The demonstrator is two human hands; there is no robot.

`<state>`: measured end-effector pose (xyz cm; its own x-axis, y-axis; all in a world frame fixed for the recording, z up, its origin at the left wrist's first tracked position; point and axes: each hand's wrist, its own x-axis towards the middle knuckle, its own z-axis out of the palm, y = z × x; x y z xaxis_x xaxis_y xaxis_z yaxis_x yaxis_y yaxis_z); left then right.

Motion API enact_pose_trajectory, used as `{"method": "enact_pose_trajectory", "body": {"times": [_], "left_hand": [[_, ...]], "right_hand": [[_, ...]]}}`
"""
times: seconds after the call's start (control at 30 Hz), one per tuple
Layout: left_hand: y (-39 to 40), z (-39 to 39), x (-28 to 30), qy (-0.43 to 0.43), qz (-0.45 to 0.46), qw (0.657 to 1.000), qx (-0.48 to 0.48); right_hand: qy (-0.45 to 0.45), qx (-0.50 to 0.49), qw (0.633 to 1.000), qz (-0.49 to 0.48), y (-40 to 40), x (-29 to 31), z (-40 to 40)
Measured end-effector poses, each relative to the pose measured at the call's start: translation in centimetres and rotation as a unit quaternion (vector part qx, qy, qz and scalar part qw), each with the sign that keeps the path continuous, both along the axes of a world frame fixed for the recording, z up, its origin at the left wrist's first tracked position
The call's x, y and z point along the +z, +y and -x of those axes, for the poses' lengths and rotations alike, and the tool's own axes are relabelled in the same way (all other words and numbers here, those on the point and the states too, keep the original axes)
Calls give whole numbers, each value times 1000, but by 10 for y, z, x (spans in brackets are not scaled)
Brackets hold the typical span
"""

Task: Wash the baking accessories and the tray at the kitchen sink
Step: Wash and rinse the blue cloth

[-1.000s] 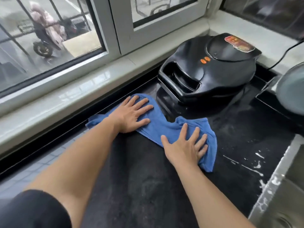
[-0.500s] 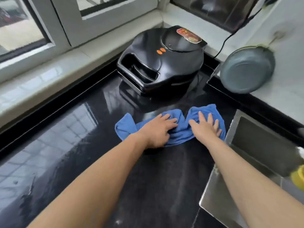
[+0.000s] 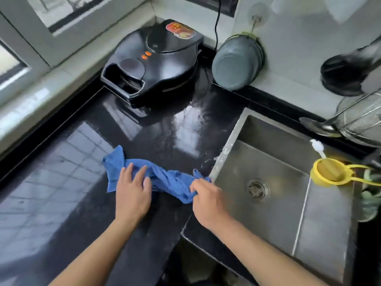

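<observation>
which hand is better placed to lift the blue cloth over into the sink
Right. The right hand already pinches the blue cloth at its end beside the sink rim. The left hand lies flat on the cloth's far end, away from the sink.

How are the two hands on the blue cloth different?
The left hand lies flat, fingers straight, pressing the blue cloth; the right hand curls and pinches it. The left is over the black counter; the right is beside the sink. Both touch the cloth.
</observation>
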<state>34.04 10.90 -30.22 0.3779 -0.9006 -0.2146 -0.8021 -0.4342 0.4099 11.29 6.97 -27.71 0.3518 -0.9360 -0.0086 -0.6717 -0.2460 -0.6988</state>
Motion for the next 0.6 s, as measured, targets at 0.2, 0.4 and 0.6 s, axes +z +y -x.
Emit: {"method": "enact_pose_trajectory", "body": {"times": [0.2,0.4,0.6], "left_hand": [[-31,61,-21,-99,-90,984,-120],[-124,70,-25,-163,-44,954,-249],[-306,99,-28,-141,-6,956,-257]], "right_hand": [[224,64,971,-48,21,-37,8],[238,-84,968,5,-62,-63,14],[273,-196,937,93,-233,-74,39]]}}
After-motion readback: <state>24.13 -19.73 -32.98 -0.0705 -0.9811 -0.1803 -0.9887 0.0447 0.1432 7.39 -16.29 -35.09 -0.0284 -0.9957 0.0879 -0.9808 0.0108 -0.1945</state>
